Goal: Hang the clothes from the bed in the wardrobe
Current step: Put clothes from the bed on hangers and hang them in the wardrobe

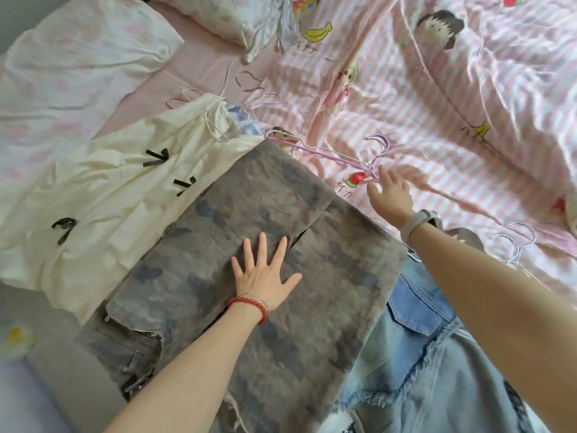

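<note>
Folded grey patterned trousers (249,214) lie across the near side of the bed. My left hand (265,273) rests flat on them, fingers spread, holding nothing. My right hand (390,192) reaches past the trousers to a pink wire hanger (327,151) lying on the striped duvet; its fingertips touch the hanger near the hook and do not grip it. A cream garment with black bows (118,182) lies to the left of the trousers. A light blue denim piece with frayed edges (431,354) lies under my right forearm. The wardrobe is out of view.
More wire hangers lie scattered on the bed: several near the pillows (256,89) and some at the right (515,242). A pink striped cartoon duvet (437,104) covers the right side. Two pillows (78,57) sit at the far left. The bed edge (46,354) runs along the lower left.
</note>
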The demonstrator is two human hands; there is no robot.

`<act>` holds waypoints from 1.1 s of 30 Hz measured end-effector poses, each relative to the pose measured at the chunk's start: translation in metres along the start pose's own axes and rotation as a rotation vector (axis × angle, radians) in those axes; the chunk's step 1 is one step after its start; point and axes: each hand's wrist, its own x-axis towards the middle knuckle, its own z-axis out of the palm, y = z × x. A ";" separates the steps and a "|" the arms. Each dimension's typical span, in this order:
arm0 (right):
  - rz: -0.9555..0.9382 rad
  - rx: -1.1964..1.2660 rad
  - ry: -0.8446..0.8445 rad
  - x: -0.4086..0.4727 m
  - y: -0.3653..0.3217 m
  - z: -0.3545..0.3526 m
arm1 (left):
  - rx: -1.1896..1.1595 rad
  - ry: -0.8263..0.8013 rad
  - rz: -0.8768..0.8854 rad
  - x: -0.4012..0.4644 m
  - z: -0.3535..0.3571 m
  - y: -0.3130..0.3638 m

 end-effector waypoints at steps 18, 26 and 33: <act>-0.796 -0.152 -0.108 -0.350 -0.118 0.089 | -0.287 0.512 -0.326 -0.304 0.036 -0.095; -1.296 -0.566 -0.504 -0.588 -0.104 0.188 | -0.425 0.495 -0.818 -0.550 0.212 -0.140; -1.751 -0.580 -0.752 -0.804 -0.126 0.253 | -0.530 0.576 -1.416 -0.766 0.319 -0.154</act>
